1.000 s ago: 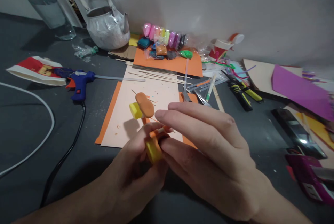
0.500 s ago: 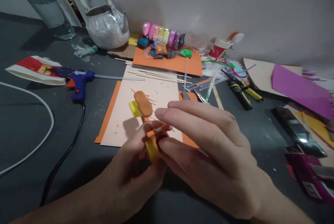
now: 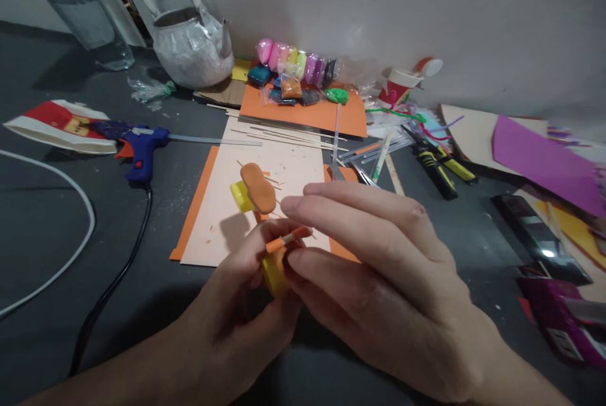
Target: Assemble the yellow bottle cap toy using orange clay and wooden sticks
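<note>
An orange and yellow clay model (image 3: 258,189) is held up over the pale sheet, with thin sticks poking out of its rounded orange end. My left hand (image 3: 241,286) has its fingers wrapped round the model's lower part, where a yellow piece (image 3: 274,274) shows. My right hand (image 3: 392,286) pinches the same lower part from the right, its thumb and index finger close together there. Its other fingers stretch out above. A small orange strip with a pale band (image 3: 286,238) lies between the two hands. What the right fingertips press on is partly hidden.
The pale sheet (image 3: 203,229) lies on orange card, with thin sticks (image 3: 288,136) across it. Left are a blue glue gun (image 3: 144,147) and kettle (image 3: 192,46). Behind are bagged clays (image 3: 293,68). Right are pliers (image 3: 433,163), a phone (image 3: 540,235) and a purple tool (image 3: 558,317).
Almost nothing differs. The model's rounded orange end has shifted very slightly left, and the small orange strip is tilted a little differently. Both hands keep their hold.
</note>
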### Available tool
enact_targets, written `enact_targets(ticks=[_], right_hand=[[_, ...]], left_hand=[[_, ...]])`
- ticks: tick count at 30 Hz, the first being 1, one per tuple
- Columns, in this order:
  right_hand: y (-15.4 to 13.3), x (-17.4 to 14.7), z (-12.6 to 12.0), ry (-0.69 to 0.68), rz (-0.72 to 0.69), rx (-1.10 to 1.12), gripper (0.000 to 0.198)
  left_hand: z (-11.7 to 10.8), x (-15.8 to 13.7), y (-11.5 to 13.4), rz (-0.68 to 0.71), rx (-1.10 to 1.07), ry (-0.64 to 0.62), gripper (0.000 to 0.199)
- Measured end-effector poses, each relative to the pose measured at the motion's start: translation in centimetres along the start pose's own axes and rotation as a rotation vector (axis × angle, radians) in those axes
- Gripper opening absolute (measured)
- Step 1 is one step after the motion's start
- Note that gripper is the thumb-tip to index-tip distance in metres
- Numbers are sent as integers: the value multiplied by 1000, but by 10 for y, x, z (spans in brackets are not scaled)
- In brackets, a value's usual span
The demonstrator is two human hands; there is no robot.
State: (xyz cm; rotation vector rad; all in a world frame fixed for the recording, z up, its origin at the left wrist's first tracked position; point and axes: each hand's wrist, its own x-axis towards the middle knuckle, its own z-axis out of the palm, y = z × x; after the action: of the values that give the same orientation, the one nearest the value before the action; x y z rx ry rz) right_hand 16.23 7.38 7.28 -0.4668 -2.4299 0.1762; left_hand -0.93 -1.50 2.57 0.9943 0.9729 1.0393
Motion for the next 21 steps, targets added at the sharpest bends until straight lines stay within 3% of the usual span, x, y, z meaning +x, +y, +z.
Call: enact_targets(ticks=[3, 7, 9, 15, 19, 21], right_hand=[[-1, 0, -4, 26, 1, -17, 27], [-2, 0, -3, 13, 54, 17, 20], [-3, -1, 0, -1, 88, 41, 20], [-1, -4, 5, 22, 85, 82, 28], [1, -3, -6, -43, 39, 64, 23], [1, -3, -12, -23, 102, 122, 24]], left_hand=[[1, -1, 1, -6, 8, 38, 48], [3, 2, 4, 25, 21, 48, 17], [3, 3, 6, 41, 11, 38, 13], [2, 2, 6, -35, -51, -13, 19], [2, -1, 1, 52, 14, 57, 33], [0, -3, -4, 99, 111, 114, 40]])
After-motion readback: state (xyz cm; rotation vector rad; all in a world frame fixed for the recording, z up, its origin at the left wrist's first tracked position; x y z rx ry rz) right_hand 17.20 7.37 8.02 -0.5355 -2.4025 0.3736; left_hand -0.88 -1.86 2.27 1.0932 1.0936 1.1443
